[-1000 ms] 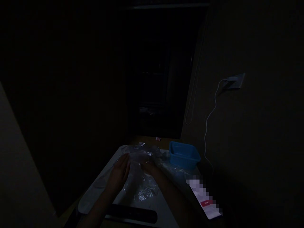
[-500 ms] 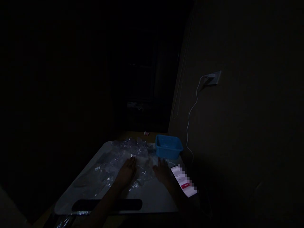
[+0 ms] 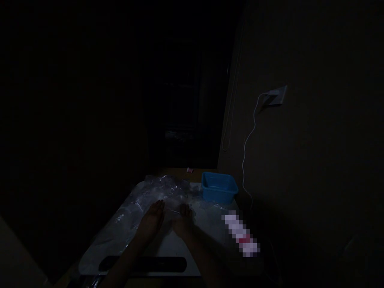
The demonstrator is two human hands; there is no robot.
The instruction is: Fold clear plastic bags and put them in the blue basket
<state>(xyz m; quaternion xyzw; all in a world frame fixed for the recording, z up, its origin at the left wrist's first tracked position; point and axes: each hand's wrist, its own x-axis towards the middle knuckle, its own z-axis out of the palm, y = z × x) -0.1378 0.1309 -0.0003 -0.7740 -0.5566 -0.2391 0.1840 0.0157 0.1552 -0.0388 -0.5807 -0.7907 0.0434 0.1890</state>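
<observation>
The right hand (image 3: 181, 227) has moved from near the blue rectangular plastic basin (image 3: 218, 196) toward the left hand (image 3: 151, 222), so both now meet around clear crumpled plastic film (image 3: 163, 187) along the white worktop's (image 3: 214, 226) left and far edges. Left fingers extend, unclosed; right grip, cannot tell. Two hands, one basin; film sheets uncountable.

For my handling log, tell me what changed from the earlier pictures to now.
The right hand, near the blue basin half a second ago, has moved left toward the left hand. The plastic film has drawn back from the white board's near middle; darkness hides whether either hand grips it. The basin stayed put.
</observation>
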